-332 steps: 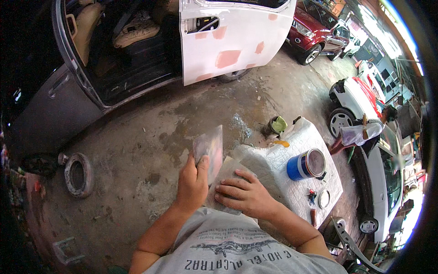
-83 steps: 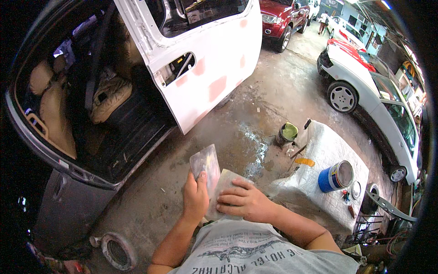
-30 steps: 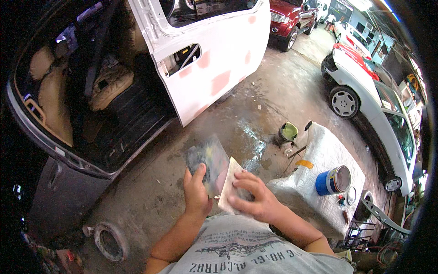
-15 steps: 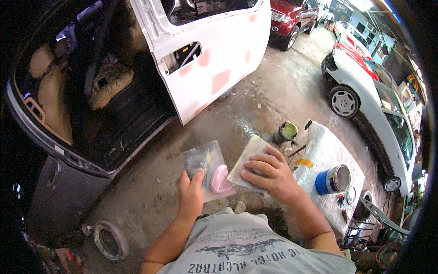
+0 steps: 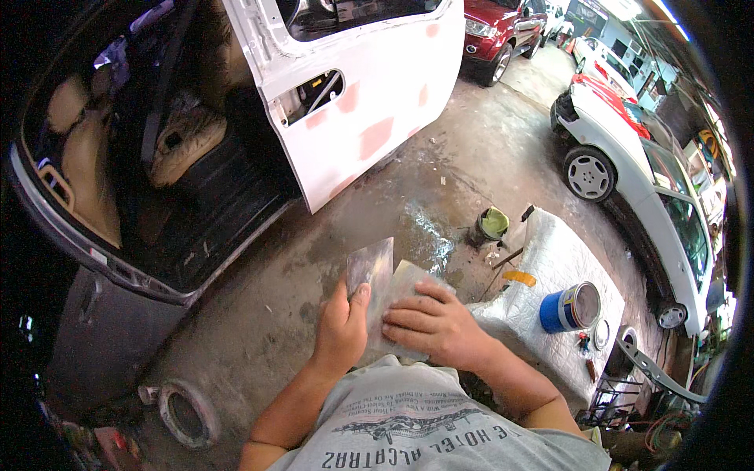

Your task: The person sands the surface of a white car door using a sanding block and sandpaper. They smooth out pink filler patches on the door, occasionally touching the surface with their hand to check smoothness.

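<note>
In front of my shirt, my left hand (image 5: pixel 341 328) grips a thin, smeared grey putty board (image 5: pixel 375 262), thumb on its face. Closed over a flat, pale putty spreader (image 5: pixel 407 278) is my right hand (image 5: pixel 433 323), its fingers lying across the top face. The spreader overlaps the right side of the board, which stands tilted toward it. The pink putty seen on the board earlier is now hidden behind the spreader and fingers.
A white car door (image 5: pixel 393 86) with pink patches hangs open ahead left. At right, a silver-covered table (image 5: pixel 510 314) bears a blue can (image 5: pixel 559 312) and an orange-yellow piece (image 5: pixel 520 278). A bucket with green contents (image 5: pixel 491 225) stands beside it. A ring-shaped part (image 5: pixel 188 414) lies lower left.
My right hand has brought the spreader left and down over the board, covering the pink putty. The board has shifted right and turned more edge-on.
</note>
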